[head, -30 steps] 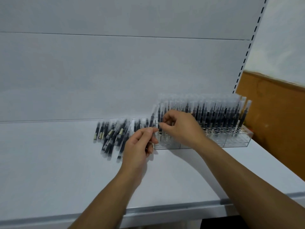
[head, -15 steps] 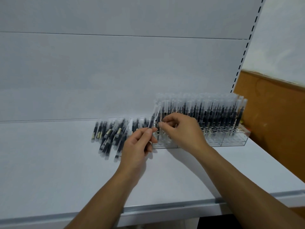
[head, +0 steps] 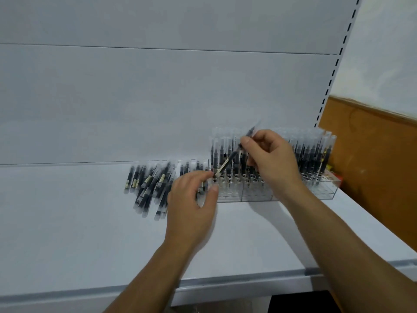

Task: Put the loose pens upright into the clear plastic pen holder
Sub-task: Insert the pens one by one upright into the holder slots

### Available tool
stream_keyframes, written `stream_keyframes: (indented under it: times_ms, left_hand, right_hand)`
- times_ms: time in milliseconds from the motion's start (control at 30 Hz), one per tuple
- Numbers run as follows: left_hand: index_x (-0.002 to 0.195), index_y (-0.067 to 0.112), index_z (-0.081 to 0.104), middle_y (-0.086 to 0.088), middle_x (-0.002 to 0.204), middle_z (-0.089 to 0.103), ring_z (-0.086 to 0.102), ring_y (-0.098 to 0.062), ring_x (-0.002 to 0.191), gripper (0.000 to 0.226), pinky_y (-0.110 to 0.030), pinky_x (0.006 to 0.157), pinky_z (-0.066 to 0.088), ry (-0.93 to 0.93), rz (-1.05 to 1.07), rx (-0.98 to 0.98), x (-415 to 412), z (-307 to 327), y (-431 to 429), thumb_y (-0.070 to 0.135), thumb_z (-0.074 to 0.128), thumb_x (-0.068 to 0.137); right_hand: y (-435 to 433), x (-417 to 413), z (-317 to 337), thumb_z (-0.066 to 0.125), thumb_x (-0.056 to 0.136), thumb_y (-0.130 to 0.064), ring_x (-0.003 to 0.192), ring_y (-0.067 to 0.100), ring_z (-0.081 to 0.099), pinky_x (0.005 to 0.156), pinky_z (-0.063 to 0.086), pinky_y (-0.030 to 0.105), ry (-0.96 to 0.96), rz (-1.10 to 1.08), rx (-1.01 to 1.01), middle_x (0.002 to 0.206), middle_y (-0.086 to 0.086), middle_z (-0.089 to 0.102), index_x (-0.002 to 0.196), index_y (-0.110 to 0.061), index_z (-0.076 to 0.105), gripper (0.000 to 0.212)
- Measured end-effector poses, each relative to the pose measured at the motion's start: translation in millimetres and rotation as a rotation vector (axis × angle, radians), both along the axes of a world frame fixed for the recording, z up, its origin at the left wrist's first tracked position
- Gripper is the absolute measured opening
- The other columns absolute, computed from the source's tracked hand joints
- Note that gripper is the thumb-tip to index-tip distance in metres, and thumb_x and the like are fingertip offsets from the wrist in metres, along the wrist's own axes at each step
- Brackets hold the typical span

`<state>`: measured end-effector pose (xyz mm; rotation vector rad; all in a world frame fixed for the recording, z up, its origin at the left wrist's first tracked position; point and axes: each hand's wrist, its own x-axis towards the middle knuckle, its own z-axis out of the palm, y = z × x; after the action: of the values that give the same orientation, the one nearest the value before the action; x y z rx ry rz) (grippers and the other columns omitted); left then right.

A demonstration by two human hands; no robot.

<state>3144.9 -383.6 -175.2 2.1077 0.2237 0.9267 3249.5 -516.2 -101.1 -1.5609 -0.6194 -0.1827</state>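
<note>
While the right hand [head: 273, 161] is pinching one black pen with a clear cap [head: 228, 162] between thumb and fingertips, that pen is leaning at a tilt. Its lower end is pointing down toward the left end of the clear plastic pen holder [head: 325, 193], and it is not yet standing in a slot. The left hand [head: 191, 206] is hovering just beside that same end, over the right edge of the pile. Its grip is curling inward, but blur is hiding whether it is pinching anything, so I cannot tell.

The holder is sitting on the white metal shelf [head: 90, 233], close to the far back panel and right of centre. Rows of upright capped pens [head: 311, 152] are already standing in it along most of its length, while some slots in the near row, chiefly toward the right, are looking vacant.

Left of the holder, a loose heap of the same black pens [head: 149, 186] is lying flat on the shelf. Judging by this, the job is looking more than half done, with the tilted pen and the whole heap left to go in.
</note>
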Motion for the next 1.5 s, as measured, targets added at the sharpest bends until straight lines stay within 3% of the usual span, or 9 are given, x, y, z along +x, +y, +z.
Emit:
stream_keyframes:
  times_ms: [133,233,367,533,1000,1100,1200,1367,1500]
  left_hand:
    - [0.139,0.031,0.049,0.018,0.147,0.04,0.02,-0.006,0.144,0.045,-0.042,0.119,0.016,0.207,0.013,0.201,3.1,-2.4,-2.7,0.04,0.053,0.095]
    - [0.141,0.033,0.047,0.019,0.149,0.039,0.02,-0.007,0.144,0.046,-0.043,0.119,0.015,0.232,0.015,0.197,2.7,-4.0,-2.1,0.042,0.051,0.096]
    - [0.14,0.035,0.047,0.021,0.147,0.039,0.024,-0.006,0.141,0.046,-0.04,0.119,0.016,0.238,0.028,0.203,2.1,-3.4,-2.9,0.042,0.052,0.095]
    - [0.138,0.034,0.05,0.021,0.146,0.041,0.027,-0.003,0.138,0.044,-0.038,0.117,0.02,0.231,0.038,0.2,2.7,-3.2,-2.8,0.039,0.053,0.095]
    - [0.139,0.032,0.05,0.019,0.146,0.042,0.028,-0.003,0.137,0.043,-0.041,0.117,0.024,0.203,-0.01,0.135,3.3,-2.0,-1.3,0.033,0.056,0.096]
    - [0.139,0.032,0.048,0.015,0.145,0.044,0.032,-0.005,0.136,0.046,-0.038,0.116,0.026,0.162,-0.032,0.065,-0.3,4.0,7.7,0.031,0.059,0.094]
    - [0.134,0.026,0.055,0.009,0.138,0.052,0.041,-0.01,0.132,0.042,-0.036,0.113,0.032,0.104,0.033,0.017,-5.7,15.3,40.4,0.027,0.062,0.092]
    - [0.11,0.018,0.066,0.001,0.113,0.066,0.058,-0.021,0.108,0.021,-0.043,0.095,0.046,0.213,0.191,0.081,-17.8,21.0,108.4,0.027,0.057,0.093]
    - [0.117,0.015,0.062,-0.005,0.106,0.062,0.055,-0.026,0.105,0.031,-0.047,0.094,0.044,0.375,0.165,0.142,-16.1,10.5,139.4,0.033,0.048,0.097]
  right_hand:
    - [5.3,14.1,0.0,0.068,0.091,-0.03,0.067,0.012,0.061,0.066,0.053,0.03,-0.124,-0.122,-0.193,0.077,-0.006,0.067,0.079,-0.027,0.061,0.014]
    - [13.2,16.2,-3.7,0.066,0.091,-0.032,0.062,0.008,0.057,0.064,0.052,0.032,-0.172,-0.126,-0.286,0.073,-0.011,0.064,0.076,-0.031,0.057,0.018]
    - [14.1,20.3,3.8,0.066,0.09,-0.039,0.06,-0.003,0.054,0.057,0.041,0.018,-0.303,-0.196,-0.43,0.071,-0.018,0.062,0.08,-0.035,0.056,0.015]
    - [20.2,15.7,-11.6,0.065,0.091,-0.035,0.066,0.005,0.057,0.057,0.04,0.021,-0.323,-0.097,-0.739,0.072,-0.012,0.061,0.079,-0.029,0.053,0.019]
    - [21.5,9.1,-11.7,0.066,0.09,-0.04,0.068,0.006,0.056,0.059,0.04,0.022,-0.236,-0.145,-0.742,0.071,-0.014,0.059,0.08,-0.027,0.057,0.019]
    - [16.9,-1.7,-3.6,0.06,0.091,-0.049,0.071,0.009,0.06,0.067,0.049,0.028,-0.269,-0.217,-0.865,0.073,-0.012,0.064,0.083,-0.024,0.064,0.026]
    - [23.3,-29.0,-5.5,0.054,0.097,-0.042,0.064,0.005,0.057,0.062,0.046,0.028,-0.363,-0.226,-0.751,0.069,-0.013,0.062,0.083,-0.025,0.064,0.024]
    - [93.9,-73.9,-35.7,0.044,0.102,-0.027,0.122,0.021,0.045,0.102,0.032,0.028,-0.323,0.149,-0.697,0.126,0.004,0.057,0.123,-0.013,0.059,0.03]
    - [149.7,-63.6,-48.1,0.029,0.104,-0.038,0.15,0.028,-0.002,0.121,0.002,0.048,-0.203,0.048,-0.946,0.163,0.009,0.011,0.148,-0.015,0.034,0.05]
